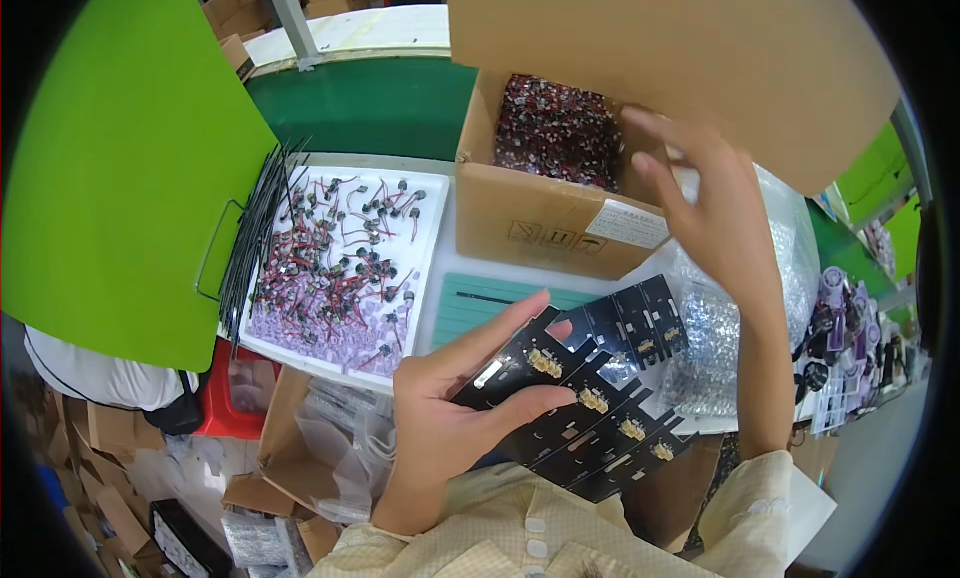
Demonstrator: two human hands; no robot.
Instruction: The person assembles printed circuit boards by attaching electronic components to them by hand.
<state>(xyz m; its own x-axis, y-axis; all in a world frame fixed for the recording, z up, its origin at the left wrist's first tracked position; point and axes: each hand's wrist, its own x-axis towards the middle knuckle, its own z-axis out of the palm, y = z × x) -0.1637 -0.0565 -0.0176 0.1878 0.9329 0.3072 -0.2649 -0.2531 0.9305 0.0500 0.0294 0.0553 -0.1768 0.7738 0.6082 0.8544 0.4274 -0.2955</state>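
Note:
My left hand [455, 413] grips black circuit board panels [600, 443] in front of my body, thumb on top and fingers behind. Gold-coloured clusters and small slots run across the panels. At least two panels show, overlapping at an angle. Over the right side of an open cardboard box [510, 218] hovers my right hand [715, 193], slightly blurred, its thumb and fingers apart with nothing seen in them. Inside the box lies a mass of small parts with red and black wires [555, 133]. A teal ridged mat [460, 303] lies partly beneath the panels.
Left of the box, a white tray [428, 238] holds wired parts and small purple pieces. Black strips [250, 248] lie along its left edge, beside a green panel [130, 168]. Bubble wrap [710, 368] is at right, with purple-and-black items [840, 323] beyond. Cartons [290, 408] stand below left.

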